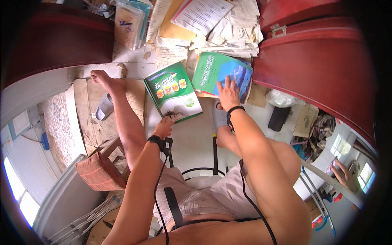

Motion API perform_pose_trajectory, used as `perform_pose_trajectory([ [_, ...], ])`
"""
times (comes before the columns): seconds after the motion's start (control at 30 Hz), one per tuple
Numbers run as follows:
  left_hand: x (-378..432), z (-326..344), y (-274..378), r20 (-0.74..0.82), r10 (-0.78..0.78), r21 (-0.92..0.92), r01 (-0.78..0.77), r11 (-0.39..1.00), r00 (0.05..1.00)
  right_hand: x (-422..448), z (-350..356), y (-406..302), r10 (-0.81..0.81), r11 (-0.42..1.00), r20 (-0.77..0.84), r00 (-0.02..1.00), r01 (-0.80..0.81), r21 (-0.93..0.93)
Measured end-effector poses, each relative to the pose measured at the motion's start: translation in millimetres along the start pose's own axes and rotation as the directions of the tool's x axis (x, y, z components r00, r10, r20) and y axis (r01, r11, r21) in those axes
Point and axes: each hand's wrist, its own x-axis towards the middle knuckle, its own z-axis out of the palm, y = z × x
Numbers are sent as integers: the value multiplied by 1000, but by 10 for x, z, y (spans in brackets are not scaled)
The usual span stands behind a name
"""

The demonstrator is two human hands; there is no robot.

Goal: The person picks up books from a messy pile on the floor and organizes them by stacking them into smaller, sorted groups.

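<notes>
My left hand (164,126) grips the near-left corner of a thick green and white book (174,88), its cover bearing large writing. That book sits at a slant in front of me, and the hand's underside fingers are partly hidden. To its right, my right hand (229,93) lies over a green and blue book (209,70), fingertips spread on the blue part of the cover. This second book rests on top of other books or papers, whose edges show beneath it. A strap circles each wrist.
Loose papers (235,30) are heaped beyond the books, beside plastic-sleeved folders (130,27). Dark red cabinets (312,58) flank both sides. A grey slipper (104,107) lies on flattened cardboard (84,113) at left. A plastic bag (280,98) and small carton (305,120) stand right. Another person's hand (343,174) shows far right.
</notes>
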Motion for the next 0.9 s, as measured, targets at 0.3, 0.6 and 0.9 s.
perform_pose_trajectory([
  [0.3, -247, -235, 99, -244, 100, 0, -103, 995, 965, 203, 138, -65, -166, 975, 61, 984, 173, -136],
  [0.6, -611, -119, 237, -198, 238, -356, -296, 887, 951, 187, -196, -138, -302, 953, 103, 948, 304, -6],
  [0.9, -1141, 330, 641, 20, 437, -418, -390, 821, 899, 128, -1178, -318, -135, 974, 17, 991, 130, 187],
])
